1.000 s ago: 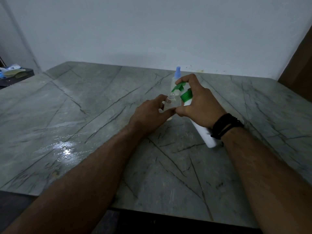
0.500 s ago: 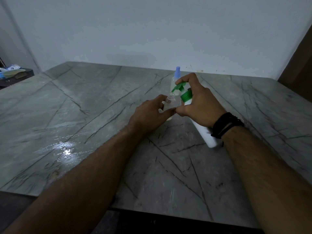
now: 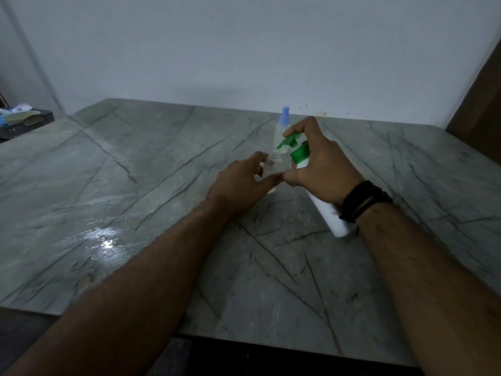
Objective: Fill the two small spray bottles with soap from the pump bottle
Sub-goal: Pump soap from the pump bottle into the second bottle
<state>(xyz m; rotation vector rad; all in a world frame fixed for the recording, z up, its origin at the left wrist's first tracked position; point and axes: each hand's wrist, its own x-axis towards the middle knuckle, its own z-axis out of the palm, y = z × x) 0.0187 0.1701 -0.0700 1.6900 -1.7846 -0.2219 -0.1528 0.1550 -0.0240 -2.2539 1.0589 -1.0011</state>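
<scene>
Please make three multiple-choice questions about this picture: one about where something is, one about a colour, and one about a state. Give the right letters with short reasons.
1. Where does the capped spray bottle stand?
A. Behind the open small bottle, nearer the wall
B. At the near table edge
C. In the left hand

2. What colour is the pump head of the pump bottle?
A. Red
B. Green
C. Black

3. What is the state of the small bottle in the left hand?
A. Capped
B. Lying flat
C. Upright, neck open

Answers:
1 A: the capped spray bottle stands beyond the open small bottle.
2 B: the pump head on the pump bottle in the right hand is green.
3 C: the left hand holds it upright, threads bare.
</scene>
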